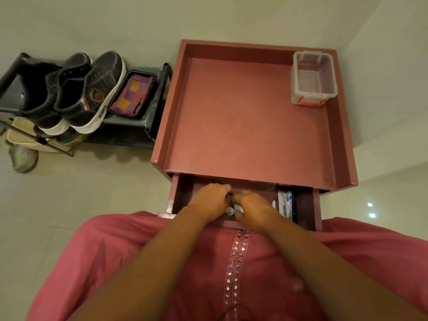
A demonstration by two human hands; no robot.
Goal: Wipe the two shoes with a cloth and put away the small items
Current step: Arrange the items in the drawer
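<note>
Left hand (209,200) and right hand (252,205) are reaching together into the open drawer (308,205) of the red cabinet (243,117); their curled fingers are closing around small items (234,208), too hidden to name; tubes (284,203) are lying at the drawer's right edge; a clear plastic box (312,79) is sitting at the cabinet top's far right corner; two dark shoes (76,93) are standing on the black rack (129,122), beside a tray (148,101) holding the folded checked cloth (133,93).
</note>
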